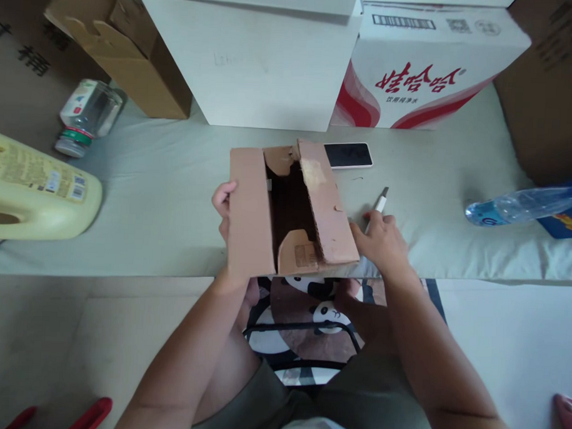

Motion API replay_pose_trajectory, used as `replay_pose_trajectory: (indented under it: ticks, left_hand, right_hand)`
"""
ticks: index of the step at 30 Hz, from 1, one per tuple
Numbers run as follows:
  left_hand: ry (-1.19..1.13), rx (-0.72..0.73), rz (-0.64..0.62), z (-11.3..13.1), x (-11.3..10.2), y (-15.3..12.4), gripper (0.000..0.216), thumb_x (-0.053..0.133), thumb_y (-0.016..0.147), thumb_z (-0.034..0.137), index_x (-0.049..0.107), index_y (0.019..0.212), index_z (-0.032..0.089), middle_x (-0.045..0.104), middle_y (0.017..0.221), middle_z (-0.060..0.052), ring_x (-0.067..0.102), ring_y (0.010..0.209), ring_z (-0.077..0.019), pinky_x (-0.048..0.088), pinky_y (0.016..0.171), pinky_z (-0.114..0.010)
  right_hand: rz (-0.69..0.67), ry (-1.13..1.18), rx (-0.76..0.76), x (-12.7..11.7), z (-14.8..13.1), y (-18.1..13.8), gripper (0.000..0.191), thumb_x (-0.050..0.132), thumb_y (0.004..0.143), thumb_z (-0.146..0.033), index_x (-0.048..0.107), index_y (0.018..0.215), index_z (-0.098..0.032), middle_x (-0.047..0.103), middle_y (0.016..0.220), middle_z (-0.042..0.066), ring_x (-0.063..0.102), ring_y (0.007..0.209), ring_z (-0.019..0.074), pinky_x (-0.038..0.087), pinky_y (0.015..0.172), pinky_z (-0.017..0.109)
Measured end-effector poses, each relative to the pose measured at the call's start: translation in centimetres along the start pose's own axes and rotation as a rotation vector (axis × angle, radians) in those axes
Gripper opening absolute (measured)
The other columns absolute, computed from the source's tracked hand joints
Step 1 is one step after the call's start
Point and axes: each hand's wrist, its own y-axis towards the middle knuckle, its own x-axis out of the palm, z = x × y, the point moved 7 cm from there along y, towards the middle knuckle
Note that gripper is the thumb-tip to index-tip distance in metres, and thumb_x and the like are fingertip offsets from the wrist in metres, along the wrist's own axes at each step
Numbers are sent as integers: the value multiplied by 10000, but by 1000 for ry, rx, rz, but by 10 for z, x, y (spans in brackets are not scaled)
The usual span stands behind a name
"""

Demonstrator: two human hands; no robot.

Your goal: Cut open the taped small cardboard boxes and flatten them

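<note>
A: Head view first; what do the hands have?

B: A small open box [290, 208] sits at the near edge of the desk [174, 192], about midway along it; its flaps stand open and the inside is dark. The left hand [225, 206] grips the box's left wall, fingers curled over the left flap and closed on the cardboard. The right hand [381, 240] rests against the box's right side near its near corner; its fingers are closed round a white pen [379, 208], whose tip points away toward the far edge.

A: And round about?

B: Just behind the box lies a phone [348, 155], screen up and dark; behind that, along the far edge, a tall white box [258, 63] and beside it a red-and-white carton [427, 63]. Toward the far left corner a brown box [127, 52] stands open, with a jar [87, 117] lying on its side near it; at the left edge a yellow jug [33, 190] lies flat. By the right edge a water bottle [521, 205] lies on its side, touching a blue pack [567, 221].

A: Below the desk?

B: The person's knees and a panda-print seat [311, 303].
</note>
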Motion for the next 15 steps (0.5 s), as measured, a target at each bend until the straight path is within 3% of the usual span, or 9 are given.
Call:
replay_pose_trajectory:
  ticks: [3, 5, 8, 11, 15]
  left_hand:
    - [-41, 63, 259, 8, -17, 10, 341, 623, 934, 549, 589, 1136, 276, 608, 901, -6, 471, 710, -146, 408, 661, -323]
    - [-52, 47, 295, 3, -20, 17, 280, 611, 933, 487, 606, 1120, 279, 646, 935, -4, 517, 751, -151, 435, 684, -321]
    - [-120, 48, 291, -8, -24, 24, 311, 499, 957, 537, 595, 1142, 307, 691, 1042, -9, 627, 951, -199, 508, 824, -375]
    - [-273, 43, 251, -17, -27, 27, 392, 442, 914, 607, 609, 1140, 334, 719, 1098, -2, 655, 1131, -245, 535, 942, -452]
    - [-379, -246, 129, -31, -17, 23, 492, 476, 872, 671, 627, 1213, 350, 732, 1227, -3, 673, 1195, -288, 572, 964, -495]
  right_hand:
    - [5, -44, -56, -5, -5, -3, 560, 573, 929, -523, 670, 1362, -182, 570, 1348, 256, 612, 1234, 414, 488, 1021, 569]
    - [61, -36, -138, -11, -12, -7, 493, 583, 931, -465, 710, 1336, -214, 557, 1437, 241, 548, 1340, 441, 450, 1070, 615]
    - [36, 52, -239, -15, -23, -11, 343, 558, 930, -389, 798, 1126, -244, 703, 1310, 155, 560, 1346, 419, 407, 1106, 648]
    - [-73, 200, -347, -13, -34, -14, 352, 485, 948, -372, 805, 923, -229, 784, 1134, 105, 658, 1223, 349, 419, 1122, 585]
    - [-256, 413, -489, -6, -49, -20, 482, 377, 1005, -443, 775, 871, -207, 802, 1049, 93, 724, 1091, 281, 511, 1037, 460]
